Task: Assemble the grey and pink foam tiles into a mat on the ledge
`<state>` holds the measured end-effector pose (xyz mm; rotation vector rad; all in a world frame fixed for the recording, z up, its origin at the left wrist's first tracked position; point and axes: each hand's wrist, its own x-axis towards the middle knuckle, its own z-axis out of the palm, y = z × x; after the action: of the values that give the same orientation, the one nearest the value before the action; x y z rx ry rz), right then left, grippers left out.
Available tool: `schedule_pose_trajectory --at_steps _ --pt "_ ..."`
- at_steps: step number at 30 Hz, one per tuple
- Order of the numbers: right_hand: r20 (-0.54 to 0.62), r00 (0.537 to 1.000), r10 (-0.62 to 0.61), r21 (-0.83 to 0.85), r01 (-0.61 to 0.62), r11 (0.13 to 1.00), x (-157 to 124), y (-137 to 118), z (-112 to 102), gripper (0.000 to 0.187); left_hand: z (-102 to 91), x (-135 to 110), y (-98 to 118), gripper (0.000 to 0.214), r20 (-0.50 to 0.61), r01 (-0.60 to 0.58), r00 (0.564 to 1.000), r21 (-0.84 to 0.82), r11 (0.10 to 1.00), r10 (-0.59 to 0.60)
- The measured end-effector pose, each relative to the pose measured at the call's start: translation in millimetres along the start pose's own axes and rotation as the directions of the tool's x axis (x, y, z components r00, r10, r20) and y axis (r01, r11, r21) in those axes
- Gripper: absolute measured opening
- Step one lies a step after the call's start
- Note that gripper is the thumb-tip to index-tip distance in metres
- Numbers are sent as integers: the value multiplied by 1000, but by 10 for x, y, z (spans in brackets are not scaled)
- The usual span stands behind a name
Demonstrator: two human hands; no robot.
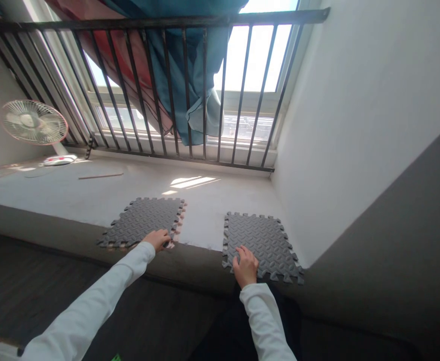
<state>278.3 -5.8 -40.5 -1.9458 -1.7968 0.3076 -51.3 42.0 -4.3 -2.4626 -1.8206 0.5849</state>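
Two grey interlocking foam mats lie on a pale raised ledge. My left hand (158, 239) rests on the near right corner of the left mat (142, 220), its fingers curled over the mat's edge. My right hand (245, 265) lies on the near left part of the right mat (263, 243), fingers bent and pressed down on its surface. Both arms wear white sleeves. A gap of bare ledge separates the two mats.
A dark railing (174, 90) runs along the window at the back, with blue and red cloth (193, 60) hanging over it. A white fan (35, 123) stands at the far left beside a thin stick (100, 176). A white wall (355, 125) closes the right side.
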Motion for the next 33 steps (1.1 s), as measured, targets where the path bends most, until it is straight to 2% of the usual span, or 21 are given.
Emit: schedule_pose_trajectory --at_steps 7,15,24,28,31,33 --pt "-30 999 -10 26 11 1000 1 6 50 33 -112 50 133 31 56 -82 995 50 995 79" --pt "-25 1000 14 37 -13 999 13 -15 51 32 -121 84 211 32 121 -117 987 58 991 109" --pt "-35 999 17 40 -16 999 -5 -22 36 31 -141 68 219 26 60 -133 989 13 991 132" --pt "-57 998 7 45 -4 999 -6 -13 44 31 -152 58 221 27 80 -153 985 37 988 150" --pt "-84 996 -1 60 6 998 2 -5 58 30 -190 54 380 25 6 -169 986 43 985 169" --pt "-107 994 -3 74 11 997 8 -4 66 31 -245 59 627 20 -87 -219 972 19 976 220"
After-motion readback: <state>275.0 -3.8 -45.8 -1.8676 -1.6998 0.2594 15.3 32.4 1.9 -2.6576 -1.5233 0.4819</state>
